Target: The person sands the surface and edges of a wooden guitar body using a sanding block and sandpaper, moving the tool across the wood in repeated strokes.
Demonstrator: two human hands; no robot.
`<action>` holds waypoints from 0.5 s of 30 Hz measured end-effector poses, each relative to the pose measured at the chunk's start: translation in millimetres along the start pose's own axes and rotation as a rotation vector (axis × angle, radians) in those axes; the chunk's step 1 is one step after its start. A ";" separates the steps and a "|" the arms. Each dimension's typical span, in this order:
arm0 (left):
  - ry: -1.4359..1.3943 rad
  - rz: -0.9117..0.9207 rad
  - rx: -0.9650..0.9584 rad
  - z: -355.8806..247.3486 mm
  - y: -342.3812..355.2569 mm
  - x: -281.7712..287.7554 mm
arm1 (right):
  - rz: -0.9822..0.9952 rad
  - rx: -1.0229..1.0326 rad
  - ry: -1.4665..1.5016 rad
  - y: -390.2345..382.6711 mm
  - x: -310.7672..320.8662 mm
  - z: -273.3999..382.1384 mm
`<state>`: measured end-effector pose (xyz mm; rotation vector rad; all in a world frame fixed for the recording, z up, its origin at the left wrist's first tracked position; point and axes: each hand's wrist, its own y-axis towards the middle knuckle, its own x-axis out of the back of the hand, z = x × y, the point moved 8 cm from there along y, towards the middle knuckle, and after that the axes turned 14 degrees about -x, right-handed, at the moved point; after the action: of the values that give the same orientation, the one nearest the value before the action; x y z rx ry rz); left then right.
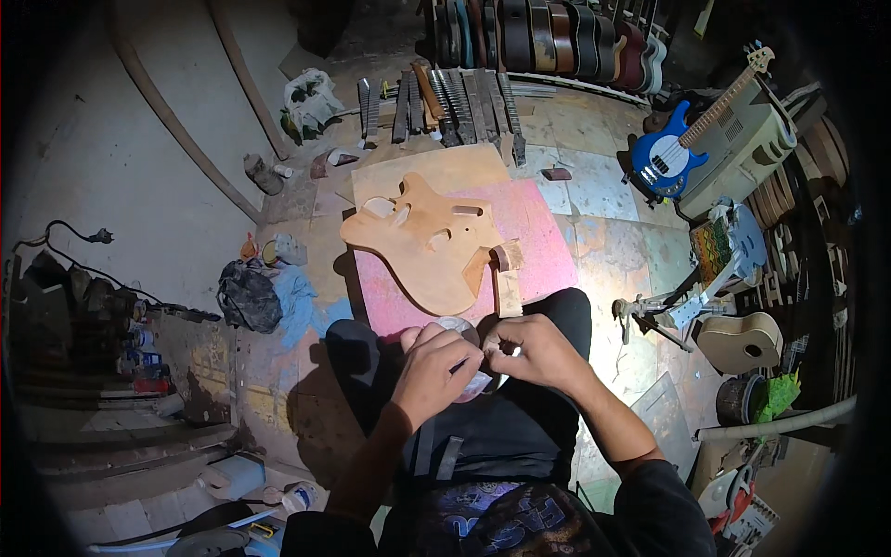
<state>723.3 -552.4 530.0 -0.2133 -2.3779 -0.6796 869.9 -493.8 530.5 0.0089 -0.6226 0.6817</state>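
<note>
Both forearms come up from the lower edge and meet over the lap, above the dark trousers (520,422). Left hand (436,367) is curled, its fingers pressed together around a small roll of tape (461,327) that shows only as a pale round edge above the knuckles and a bit of light material below them. Right hand (531,351) is also closed; its thumb and forefinger pinch something small and whitish, maybe the end of the tape, but it is too small to tell for sure. The two hands touch each other, and most of the roll is hidden behind the left fingers.

Just beyond the hands, on the floor, an unfinished wooden guitar body (422,241) lies flat on a pink sheet (538,246), with a small wooden block (507,255) at its right edge. Farther away a row of guitar necks (455,107) lies side by side. A blue bass guitar (670,158) leans at the right, and a pale small instrument body (742,342) lies near the right rim. Corners of the picture are dark and the things there are hard to make out.
</note>
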 end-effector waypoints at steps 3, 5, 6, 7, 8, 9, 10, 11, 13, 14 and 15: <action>0.025 0.006 -0.028 -3.8 0.1 -6.4 | -0.026 0.130 -0.073 -0.9 -2.8 5.7; 0.076 0.025 -0.044 -4.7 -2.8 -9.3 | -0.002 0.147 -0.119 -1.0 -7.8 -0.1; 0.102 0.036 -0.049 -4.3 -5.4 -10.7 | 0.013 0.156 -0.140 -1.5 -10.9 -2.4; 0.094 0.031 -0.056 -3.7 -7.1 -11.6 | 0.041 0.159 -0.145 -1.3 -12.7 -3.7; 0.086 0.026 -0.063 -3.0 -8.4 -12.4 | 0.069 0.162 -0.150 -0.4 -13.6 -4.7; 0.078 0.020 -0.072 -2.8 -9.2 -13.4 | 0.096 0.165 -0.157 -0.1 -15.0 -5.2; 0.085 0.020 -0.075 -2.9 -10.1 -14.1 | 0.111 0.144 -0.133 0.0 -15.3 -5.6; 0.092 0.020 -0.079 -3.3 -11.1 -14.4 | 0.125 0.124 -0.108 -0.1 -15.5 -5.1; 0.105 0.024 -0.095 -2.4 -11.2 -20.1 | 0.121 0.096 -0.065 0.3 -16.2 -11.3; 0.114 0.029 -0.104 -1.9 -12.5 -23.7 | 0.105 0.092 -0.044 0.1 -21.1 -18.3; 0.127 0.035 -0.113 -2.9 -14.2 -25.7 | 0.088 0.091 -0.021 -0.9 -25.5 -22.6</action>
<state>740.4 -565.5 509.8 -0.2524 -2.2127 -0.7879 867.1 -504.8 498.3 0.0735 -0.6138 0.7962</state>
